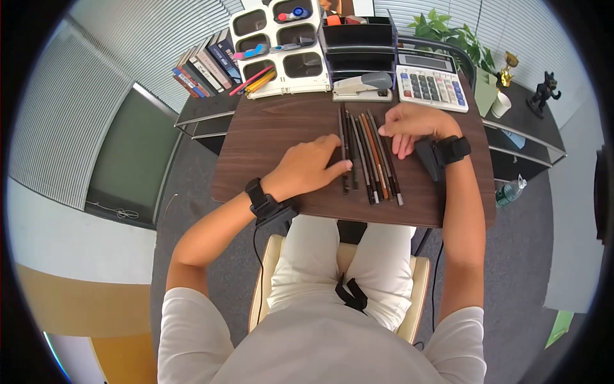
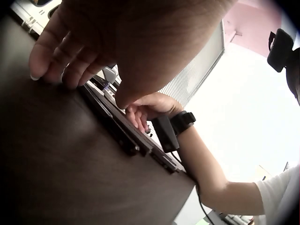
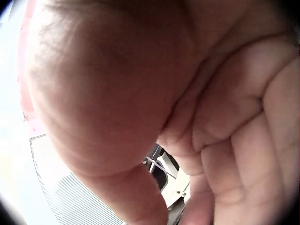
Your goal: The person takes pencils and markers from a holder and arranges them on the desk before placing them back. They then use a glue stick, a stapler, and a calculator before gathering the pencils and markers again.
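Several slim dark pencils, one of them a brown pencil, lie side by side on the brown wooden table. Along their left side rests my left hand, its thumb and fingertips right at the leftmost pencil. From the left wrist, its fingers look relaxed over the tabletop, with the row of pencils beside the thumb. My right hand is at the upper right of the row, thumb tip close to the rightmost pencils. In the right wrist view its fingers bend loosely and nothing shows in its grasp.
Along the back edge stand a white organizer with pens, a stapler, black trays and a calculator. Books stand at far left; a paper cup and black figurine at right. A bottle stands beside the table.
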### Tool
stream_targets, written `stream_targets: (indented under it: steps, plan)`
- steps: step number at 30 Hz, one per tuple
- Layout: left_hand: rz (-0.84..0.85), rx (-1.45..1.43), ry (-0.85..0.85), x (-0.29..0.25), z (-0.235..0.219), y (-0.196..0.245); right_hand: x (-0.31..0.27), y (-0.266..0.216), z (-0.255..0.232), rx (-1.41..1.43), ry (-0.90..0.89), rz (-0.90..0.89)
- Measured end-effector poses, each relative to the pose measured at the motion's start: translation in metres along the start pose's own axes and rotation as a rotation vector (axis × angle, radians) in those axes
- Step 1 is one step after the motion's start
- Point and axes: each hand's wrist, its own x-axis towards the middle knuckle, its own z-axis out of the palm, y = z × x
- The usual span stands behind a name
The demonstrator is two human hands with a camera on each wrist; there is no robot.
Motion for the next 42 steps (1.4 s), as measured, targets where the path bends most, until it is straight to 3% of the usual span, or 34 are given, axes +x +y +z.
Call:
stream_targets:
  steps: [4, 6, 9, 13, 15, 16, 19, 23, 25, 32, 38, 42]
  plan:
    - [0.056, -0.028, -0.071, 0.003, -0.001, 0.001, 0.006, -0.008, 0.017, -0.004, -0.104, -0.063]
    - [-0.128, -0.004, -0.148, 0.006, -0.007, 0.003, 0.009, -0.012, 0.025, 0.016, -0.157, -0.107]
    - [-0.041, 0.039, 0.037, 0.002, 0.006, -0.012, 0.015, -0.014, 0.031, 0.025, -0.152, -0.144]
    - [-0.073, 0.036, 0.032, -0.002, -0.005, -0.010, 0.014, -0.012, 0.028, 0.087, -0.107, -0.187]
    - [0.082, -0.042, 0.100, -0.005, 0.005, -0.025, 0.015, -0.008, 0.021, 0.079, -0.064, -0.161]
    - [0.083, -0.055, 0.093, -0.008, 0.007, -0.027, 0.013, -0.007, 0.017, 0.044, -0.058, -0.132]
    - [0.069, -0.071, -0.144, -0.017, 0.008, -0.025, 0.012, -0.004, 0.013, 0.033, -0.045, -0.139]
    - [0.016, -0.105, -0.106, -0.021, 0.021, -0.009, 0.012, -0.001, 0.008, 0.061, -0.021, -0.123]
    - [0.007, 0.056, -0.153, -0.019, 0.028, 0.001, 0.011, 0.000, 0.007, 0.071, -0.011, -0.105]
    - [0.053, 0.094, -0.188, -0.008, 0.033, 0.012, 0.015, 0.001, 0.010, 0.041, 0.020, -0.093]
    - [0.225, 0.209, -0.103, -0.004, 0.029, -0.019, 0.016, 0.002, 0.009, 0.100, 0.032, -0.076]
    - [0.382, 0.203, -0.153, 0.008, 0.021, -0.056, 0.016, 0.006, 0.005, 0.144, -0.001, -0.105]
